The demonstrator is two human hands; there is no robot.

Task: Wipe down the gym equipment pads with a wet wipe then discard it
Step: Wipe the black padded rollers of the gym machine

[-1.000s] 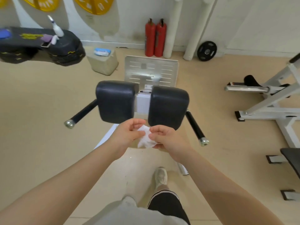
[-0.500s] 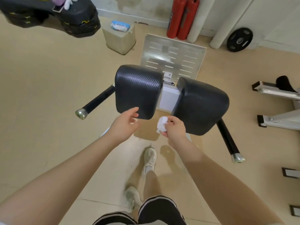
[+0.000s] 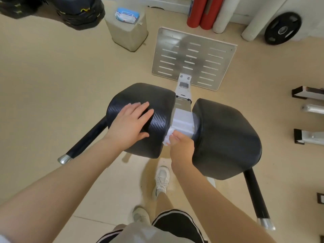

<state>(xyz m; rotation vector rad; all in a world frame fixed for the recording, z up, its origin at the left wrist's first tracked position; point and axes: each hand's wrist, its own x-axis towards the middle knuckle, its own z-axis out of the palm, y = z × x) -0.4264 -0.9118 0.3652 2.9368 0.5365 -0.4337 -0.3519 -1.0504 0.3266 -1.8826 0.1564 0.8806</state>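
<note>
Two black padded cushions sit side by side on a white frame. My left hand (image 3: 131, 123) lies flat, fingers spread, on top of the left pad (image 3: 157, 100). My right hand (image 3: 181, 148) is in the gap between the pads, gripping a crumpled white wet wipe (image 3: 168, 136) against the inner side of the left pad. The right pad (image 3: 228, 137) is untouched beside my right wrist.
Black handles (image 3: 84, 142) with chrome ends stick out on both sides. A metal footplate (image 3: 192, 57) lies beyond the pads. A pack of wipes (image 3: 126, 15) rests on a beige bin (image 3: 128, 34). Red extinguishers (image 3: 201, 11), a weight plate (image 3: 282, 28) and another bench frame (image 3: 310, 116) stand around.
I stepped closer to the pads. My left hand let go of the wipe and moved onto the left pad; my right hand carried the wipe into the gap between the pads.
</note>
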